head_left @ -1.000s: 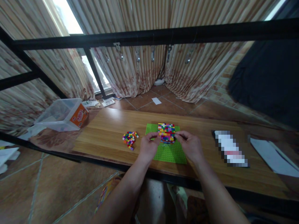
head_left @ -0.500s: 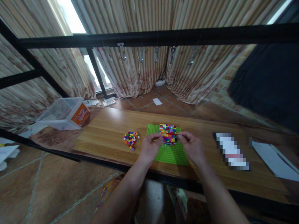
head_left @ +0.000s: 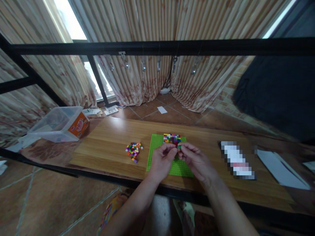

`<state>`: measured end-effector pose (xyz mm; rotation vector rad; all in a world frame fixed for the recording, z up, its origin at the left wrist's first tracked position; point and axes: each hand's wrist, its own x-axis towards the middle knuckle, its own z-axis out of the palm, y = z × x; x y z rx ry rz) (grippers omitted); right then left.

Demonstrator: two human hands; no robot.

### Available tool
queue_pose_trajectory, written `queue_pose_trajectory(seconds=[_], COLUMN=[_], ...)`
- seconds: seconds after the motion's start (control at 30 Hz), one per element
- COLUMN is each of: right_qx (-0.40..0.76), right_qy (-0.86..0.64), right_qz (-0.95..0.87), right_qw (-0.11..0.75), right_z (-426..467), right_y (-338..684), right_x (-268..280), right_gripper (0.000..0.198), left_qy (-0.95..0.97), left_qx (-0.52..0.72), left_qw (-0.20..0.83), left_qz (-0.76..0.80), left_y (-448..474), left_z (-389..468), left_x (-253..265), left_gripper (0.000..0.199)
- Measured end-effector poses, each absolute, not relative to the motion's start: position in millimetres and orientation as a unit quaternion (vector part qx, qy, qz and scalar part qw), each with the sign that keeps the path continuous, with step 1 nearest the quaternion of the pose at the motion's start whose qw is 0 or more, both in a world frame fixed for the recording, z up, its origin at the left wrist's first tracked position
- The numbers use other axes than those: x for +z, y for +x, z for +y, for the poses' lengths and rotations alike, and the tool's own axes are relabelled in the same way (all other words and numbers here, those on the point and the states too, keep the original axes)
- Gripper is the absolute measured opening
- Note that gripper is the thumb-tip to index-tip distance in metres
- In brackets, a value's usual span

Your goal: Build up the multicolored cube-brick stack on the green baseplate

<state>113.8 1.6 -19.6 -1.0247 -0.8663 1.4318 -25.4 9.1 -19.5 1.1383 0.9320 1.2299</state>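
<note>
A block of many-coloured toy bricks (head_left: pixel 171 137) stands on the green baseplate (head_left: pixel 154 147), its near part covered by my fingers. My right hand (head_left: pixel 197 159) pinches a small green brick (head_left: pixel 179 147) between thumb and forefinger, just in front of the built block. Close beside it, almost touching, my left hand (head_left: pixel 162 160) is closed in a pinch over the baseplate. What its fingertips hold, if anything, is too small to make out. A loose heap of small coloured bricks (head_left: pixel 133 150) lies on the wood to the left.
The wooden table (head_left: pixel 105 147) has a phone-like, pixelated object (head_left: pixel 237 160) and white paper (head_left: pixel 280 168) at its right. A clear plastic box (head_left: pixel 56 123) with an orange label stands at the far left. A black metal bar (head_left: pixel 147 47) crosses above.
My hands have come together from the two sides of the brick block to its near side. The green brick now shows in my right fingertips. The view has shifted slightly.
</note>
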Motion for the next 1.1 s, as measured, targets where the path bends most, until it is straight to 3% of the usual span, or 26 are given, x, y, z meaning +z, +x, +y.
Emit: queue_pose_trajectory(seconds=[0.23, 0.57, 0.9, 1.1], right_qx=[0.540, 0.512, 0.479, 0.395], right_qy=[-0.460, -0.423, -0.397, -0.436], right_qz=[-0.419, -0.477, -0.550, -0.606], right_qw=[0.566, 0.576, 0.557, 0.536], right_z=[8.0, 7.0, 4.4, 3.1], right_y=[107.4, 108.9, 113.5, 116.7], right_x=[-29.3, -26.2, -25.6, -26.6], right_gripper=[0.030, 0.021, 0.017, 0.013], left_qy=[0.442, 0.244, 0.245, 0.263], left_qx=[0.488, 0.457, 0.432, 0.428], left_qw=[0.636, 0.778, 0.787, 0.771], left_qz=[0.402, 0.355, 0.366, 0.391], left_y=[-25.1, -28.1, -32.6, -34.0], left_z=[9.0, 7.7, 10.0, 11.2], left_x=[-17.2, -11.1, -8.6, -11.8], left_gripper=[0.027, 0.031, 0.032, 0.033])
